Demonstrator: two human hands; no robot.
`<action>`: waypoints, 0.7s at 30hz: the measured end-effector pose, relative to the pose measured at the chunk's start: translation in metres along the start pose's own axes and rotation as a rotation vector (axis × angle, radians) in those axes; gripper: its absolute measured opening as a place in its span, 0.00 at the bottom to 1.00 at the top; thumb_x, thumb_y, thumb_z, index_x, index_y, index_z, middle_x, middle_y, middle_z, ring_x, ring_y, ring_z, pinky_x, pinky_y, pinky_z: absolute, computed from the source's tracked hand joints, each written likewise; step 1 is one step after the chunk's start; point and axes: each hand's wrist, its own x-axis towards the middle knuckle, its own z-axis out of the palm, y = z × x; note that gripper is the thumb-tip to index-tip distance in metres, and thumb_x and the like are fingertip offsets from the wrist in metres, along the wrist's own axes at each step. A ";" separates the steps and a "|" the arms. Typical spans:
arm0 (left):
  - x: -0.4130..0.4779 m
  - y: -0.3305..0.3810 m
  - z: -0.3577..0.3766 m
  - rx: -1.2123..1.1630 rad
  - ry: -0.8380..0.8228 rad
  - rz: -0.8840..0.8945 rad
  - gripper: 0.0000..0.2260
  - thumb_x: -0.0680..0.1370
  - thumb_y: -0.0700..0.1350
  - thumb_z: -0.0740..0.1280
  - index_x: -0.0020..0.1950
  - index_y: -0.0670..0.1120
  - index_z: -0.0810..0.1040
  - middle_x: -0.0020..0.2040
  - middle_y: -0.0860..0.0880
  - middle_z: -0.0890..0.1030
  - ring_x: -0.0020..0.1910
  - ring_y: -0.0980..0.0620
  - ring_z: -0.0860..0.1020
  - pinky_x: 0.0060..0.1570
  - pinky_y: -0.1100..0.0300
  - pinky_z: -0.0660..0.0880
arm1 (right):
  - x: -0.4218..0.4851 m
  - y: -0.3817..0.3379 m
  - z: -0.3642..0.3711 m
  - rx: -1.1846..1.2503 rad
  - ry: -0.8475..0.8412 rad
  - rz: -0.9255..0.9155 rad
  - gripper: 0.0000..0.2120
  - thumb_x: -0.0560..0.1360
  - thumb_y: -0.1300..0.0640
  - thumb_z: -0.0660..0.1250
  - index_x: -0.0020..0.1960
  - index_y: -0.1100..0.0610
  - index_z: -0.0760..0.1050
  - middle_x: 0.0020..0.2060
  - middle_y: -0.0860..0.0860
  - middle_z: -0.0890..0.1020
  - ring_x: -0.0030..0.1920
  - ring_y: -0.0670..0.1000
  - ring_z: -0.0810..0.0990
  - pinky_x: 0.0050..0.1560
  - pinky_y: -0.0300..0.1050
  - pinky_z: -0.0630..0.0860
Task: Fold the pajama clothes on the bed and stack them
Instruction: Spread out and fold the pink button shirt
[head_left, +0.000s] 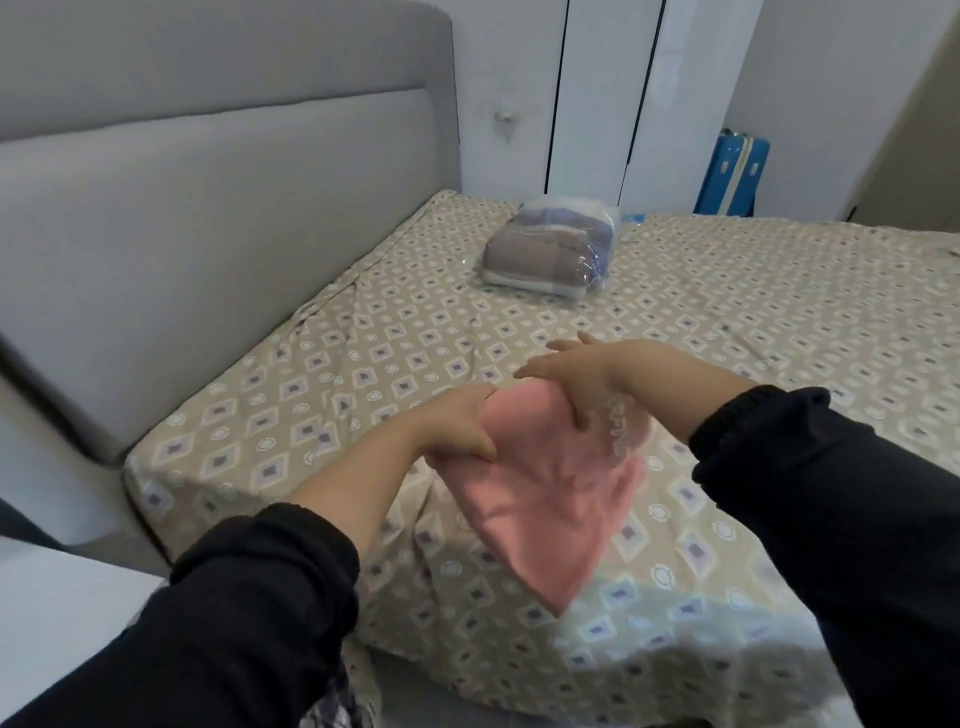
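A pink pajama garment (550, 499) with pale lettering hangs folded above the bed's near corner, its lower tip pointing down. My left hand (462, 426) pinches its upper left edge, thumb in front. My right hand (576, 379) holds the upper right edge, thumb pressed on the fabric's front and the fingers stretched out to the left behind it. The bed (363, 364) wears a beige sheet with a diamond pattern. Both arms are in black sleeves.
A clear plastic bag of folded grey and purple cloth (550, 249) lies at the far side of the bed. A grey padded headboard (208, 208) runs along the left. A blue suitcase (732, 176) stands by white wardrobe doors (597, 93) behind the bed.
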 end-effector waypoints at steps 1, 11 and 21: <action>0.000 0.002 -0.010 0.062 -0.013 0.025 0.23 0.64 0.43 0.73 0.57 0.53 0.72 0.50 0.53 0.76 0.49 0.51 0.76 0.42 0.55 0.78 | -0.003 0.004 -0.005 0.052 -0.023 -0.003 0.39 0.65 0.56 0.77 0.72 0.49 0.64 0.67 0.51 0.72 0.71 0.57 0.66 0.72 0.58 0.60; -0.001 0.066 -0.068 0.728 0.524 0.431 0.33 0.69 0.44 0.71 0.73 0.50 0.66 0.60 0.46 0.78 0.55 0.42 0.77 0.47 0.51 0.74 | -0.057 0.044 -0.008 -0.001 0.883 0.125 0.21 0.63 0.50 0.76 0.51 0.59 0.75 0.43 0.56 0.78 0.44 0.58 0.76 0.44 0.49 0.71; -0.044 -0.013 0.120 0.811 0.063 0.356 0.29 0.76 0.56 0.60 0.75 0.46 0.62 0.62 0.43 0.72 0.58 0.43 0.70 0.57 0.51 0.67 | -0.086 -0.039 0.209 0.262 0.552 0.042 0.29 0.71 0.52 0.63 0.70 0.61 0.69 0.66 0.61 0.73 0.67 0.61 0.70 0.69 0.61 0.63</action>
